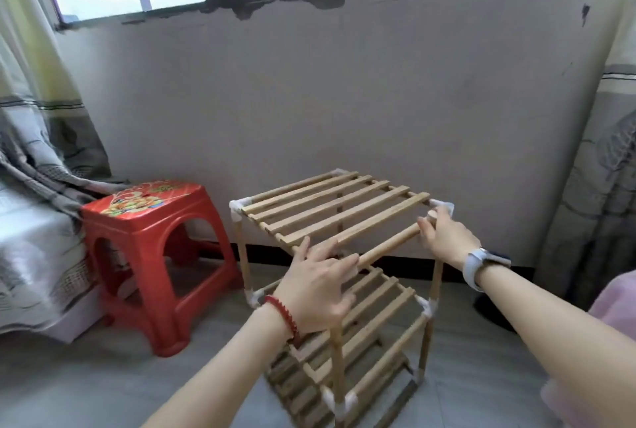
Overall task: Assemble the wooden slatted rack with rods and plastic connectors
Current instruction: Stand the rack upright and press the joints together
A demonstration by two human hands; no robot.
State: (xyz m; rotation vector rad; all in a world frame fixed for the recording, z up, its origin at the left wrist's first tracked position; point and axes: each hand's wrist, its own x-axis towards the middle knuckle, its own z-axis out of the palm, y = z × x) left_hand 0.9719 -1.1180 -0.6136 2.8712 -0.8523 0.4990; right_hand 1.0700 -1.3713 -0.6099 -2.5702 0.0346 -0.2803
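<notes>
A three-tier wooden slatted rack (339,207) stands on the floor before the wall, its posts joined by white plastic connectors (237,209). A round wooden rod (389,247) runs along the near edge of the top shelf. My left hand (318,285) lies over the rod's near-left end and that corner, fingers spread and fairly straight. My right hand (444,233) grips the rod's right end beside the white corner connector (442,205). The near-left top corner is hidden under my left hand.
A red plastic stool (151,255) stands just left of the rack. A bed with a grey patterned cover (31,255) is at far left, with curtains (599,207) hanging on both sides. Grey tiled floor (103,383) lies in front.
</notes>
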